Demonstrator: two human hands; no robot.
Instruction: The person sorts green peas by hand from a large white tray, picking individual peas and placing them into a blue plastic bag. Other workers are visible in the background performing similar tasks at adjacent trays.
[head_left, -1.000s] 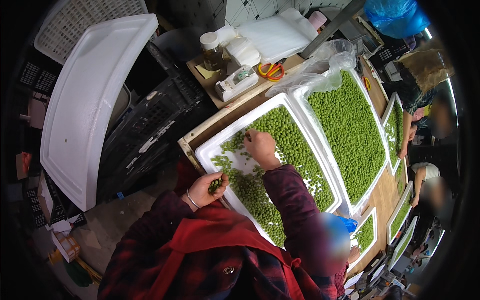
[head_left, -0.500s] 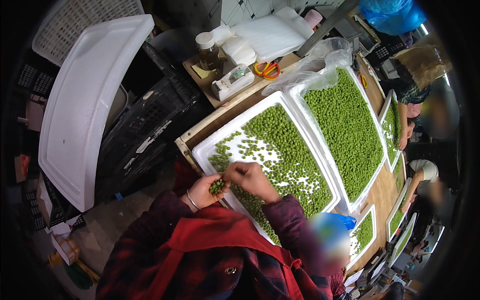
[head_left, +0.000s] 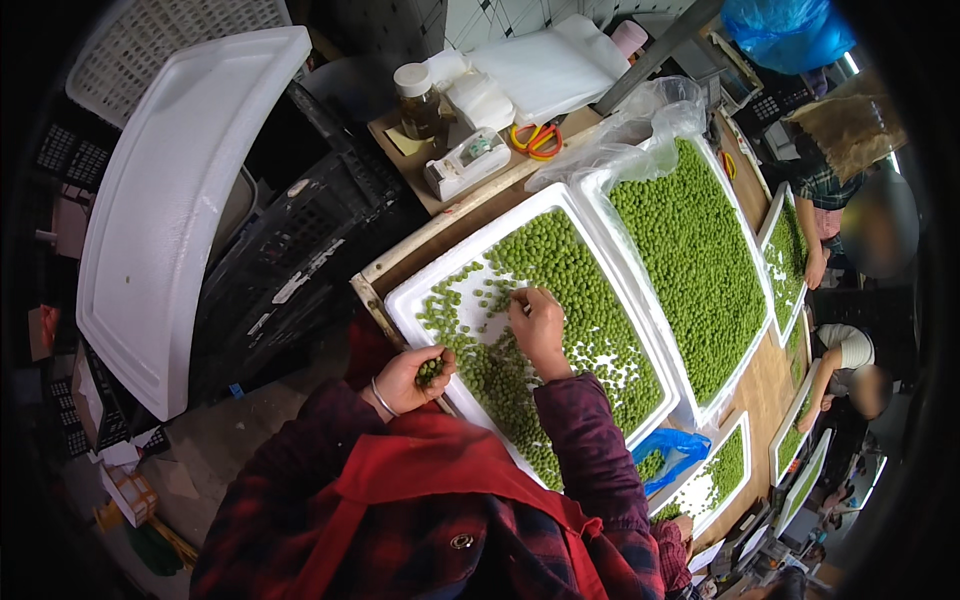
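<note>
A handful of small round green peas (head_left: 430,371) sits in my left hand (head_left: 405,382), its fingers curled around them at the near-left edge of a white foam tray (head_left: 402,308). Over that tray, my right hand (head_left: 540,328) is closed, fingertips pinched together just above the loose peas. Whether something is between those fingertips, I cannot make out. Peas (head_left: 550,245) lie thick across the tray's far and right parts, with darker ones (head_left: 500,385) nearer me. White tray bottom shows at the left and in patches.
A second foam tray full of peas (head_left: 685,270) adjoins on the right, edged with clear plastic. Scissors (head_left: 537,141), a tape dispenser (head_left: 466,163) and a brown jar (head_left: 417,102) stand behind. A blue bag (head_left: 672,455) lies at the right. Co-workers handle trays further right.
My right hand has moved away from my left hand, rightward and farther over the tray. My left hand stays nearly in place with its peas. At the right, a co-worker's head has left the view.
</note>
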